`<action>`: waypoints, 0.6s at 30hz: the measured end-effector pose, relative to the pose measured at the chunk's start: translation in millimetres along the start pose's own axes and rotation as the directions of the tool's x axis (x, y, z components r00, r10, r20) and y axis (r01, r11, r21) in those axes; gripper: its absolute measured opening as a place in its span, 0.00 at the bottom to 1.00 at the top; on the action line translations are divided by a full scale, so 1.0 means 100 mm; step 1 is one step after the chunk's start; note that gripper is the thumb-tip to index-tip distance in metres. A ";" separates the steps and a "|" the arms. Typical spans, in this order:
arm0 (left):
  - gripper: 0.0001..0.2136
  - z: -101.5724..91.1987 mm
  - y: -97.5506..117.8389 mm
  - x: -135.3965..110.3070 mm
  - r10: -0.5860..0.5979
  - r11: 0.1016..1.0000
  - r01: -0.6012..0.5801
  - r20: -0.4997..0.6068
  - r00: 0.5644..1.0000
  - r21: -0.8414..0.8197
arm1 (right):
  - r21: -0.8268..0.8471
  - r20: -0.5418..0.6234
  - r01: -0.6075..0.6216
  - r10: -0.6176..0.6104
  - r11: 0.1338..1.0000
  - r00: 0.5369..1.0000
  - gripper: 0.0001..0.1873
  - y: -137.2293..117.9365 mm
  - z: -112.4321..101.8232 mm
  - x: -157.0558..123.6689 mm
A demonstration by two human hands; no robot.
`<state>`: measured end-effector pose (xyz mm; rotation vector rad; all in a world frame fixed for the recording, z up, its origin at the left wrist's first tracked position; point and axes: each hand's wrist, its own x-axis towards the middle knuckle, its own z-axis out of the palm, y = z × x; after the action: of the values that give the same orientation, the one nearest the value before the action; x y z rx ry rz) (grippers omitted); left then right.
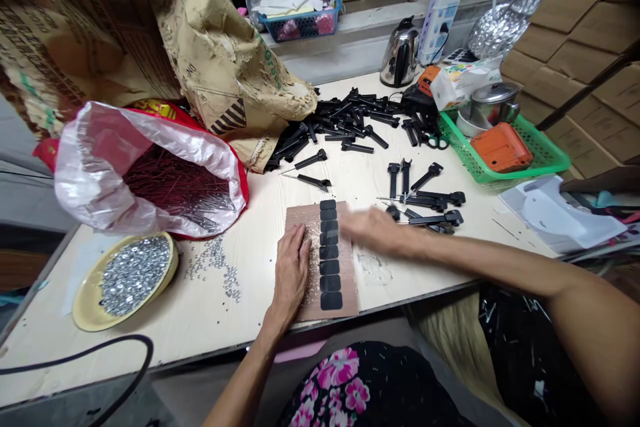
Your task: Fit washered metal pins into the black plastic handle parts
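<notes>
At the near table edge lies a wood-grain board [350, 283], bearing a single row of black rounded-square pads [331, 267], its long axis running almost straight away from the person. The left hand [291, 267] rests on the board's left side, fingers extended and grasping nothing visible; a strip of tiny pale grains [313, 273] separates it from the row. The right hand [367, 230], blurred, is the nearer one: the row's upper pads lie just left of its fingertips. Its fingers look curled, but I cannot tell whether they grip anything. Left of the board, a yellow bowl [171, 277] contains small silvery metal pieces [133, 277]. Farther off, an open bag [85, 173] of thin metal pins [175, 180] stands left, black-handled parts [433, 200] lie right, and a larger black heap [350, 113] spreads before a steel kettle [400, 53].
</notes>
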<state>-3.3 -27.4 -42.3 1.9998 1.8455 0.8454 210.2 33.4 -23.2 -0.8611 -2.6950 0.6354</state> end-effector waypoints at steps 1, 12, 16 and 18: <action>0.19 0.00 0.00 0.00 0.000 1.000 0.000 -0.002 1.000 -0.004 | 0.014 0.021 0.020 -0.020 1.000 1.000 0.20 0.00 0.00 0.01; 0.20 0.01 -0.02 0.00 0.002 1.000 -0.002 -0.013 1.000 -0.011 | -0.010 0.044 0.145 -0.145 0.989 0.988 0.12 -0.20 0.11 -0.21; 0.19 0.00 0.00 0.00 0.010 1.000 -0.010 -0.015 1.000 -0.021 | -0.015 0.038 0.123 -0.122 0.992 0.992 0.13 -0.15 0.10 -0.16; 0.19 0.00 0.00 0.00 0.012 1.000 -0.012 -0.013 1.000 -0.021 | 0.024 0.004 0.013 -0.013 1.000 1.000 0.15 -0.05 0.01 -0.07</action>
<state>-3.0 -27.6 -42.1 1.9991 1.8264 0.8792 212.8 25.7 -22.5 -0.8366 -2.6888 0.6658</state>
